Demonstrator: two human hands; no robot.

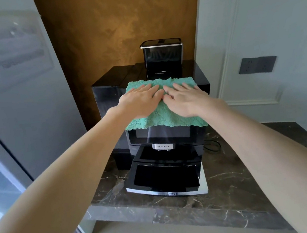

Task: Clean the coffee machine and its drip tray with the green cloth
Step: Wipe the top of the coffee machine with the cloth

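Two bare forearms reach in from the bottom corners. Nearest below them, one dark stone countertop (229, 181), veined in white, with pale shelving underneath. On it juts the drip tray (162, 177), a single glossy black rectangle with a chrome strip along its front edge, seated at the foot of the coffee machine (105, 95). The machine is one boxy, shiny black block; its silver spout (162, 147) shows two small nozzles above the tray.

Up top, the green cloth (161, 118): one fluffy, ribbed square with wavy edges, spread over the machine's top and drooping over the screen. Both palms are down on it. The left hand (142, 102) lies flat, fingers straight and close together, pressing the cloth. The right hand (186, 99) lies flat just beside it, fingers slightly spread, tips almost meeting the left's. Neither hand grips anything.

Behind, one dark, smoky hopper (162, 56) with a metal-rimmed lid. Beyond that, a mottled brown wall panel (113, 22), and at right one grey socket plate (257, 64).
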